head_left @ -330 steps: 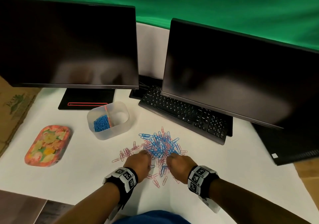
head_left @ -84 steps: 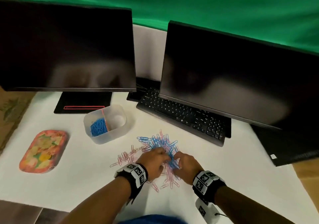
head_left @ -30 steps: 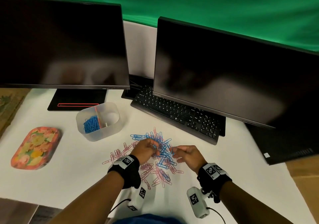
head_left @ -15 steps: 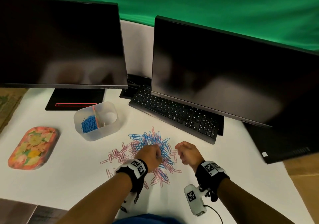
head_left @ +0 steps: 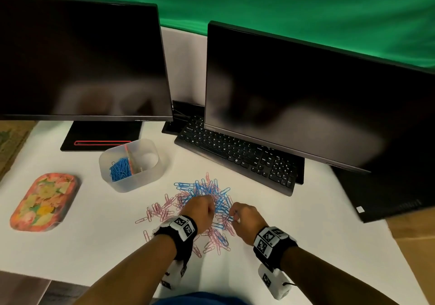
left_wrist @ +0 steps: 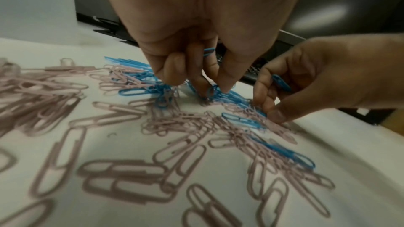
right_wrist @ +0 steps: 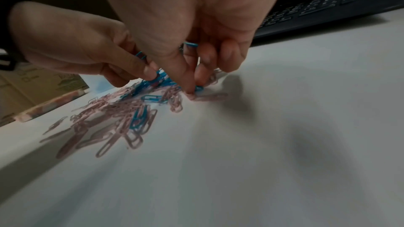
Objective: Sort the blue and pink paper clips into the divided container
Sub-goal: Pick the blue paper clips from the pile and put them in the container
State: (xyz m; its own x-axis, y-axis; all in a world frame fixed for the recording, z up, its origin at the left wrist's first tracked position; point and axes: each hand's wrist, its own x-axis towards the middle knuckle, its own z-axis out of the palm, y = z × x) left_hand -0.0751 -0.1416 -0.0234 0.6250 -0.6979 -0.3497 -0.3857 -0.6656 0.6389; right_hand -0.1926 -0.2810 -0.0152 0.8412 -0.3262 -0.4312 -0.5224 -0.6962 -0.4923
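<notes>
Both hands, left hand [head_left: 200,210] and right hand [head_left: 247,220], each pinching blue clips [left_wrist: 282,83] over the mixed pile [head_left: 207,201].

white table [head_left: 306,246] | loose heap of blue and pink wire paper clips [head_left: 202,201] | translucent divided plastic container [head_left: 150,175] | flowery oblong tin lid [head_left: 42,201] | black keyboard [head_left: 237,156] | two black monitors on stands [head_left: 306,97]
</notes>
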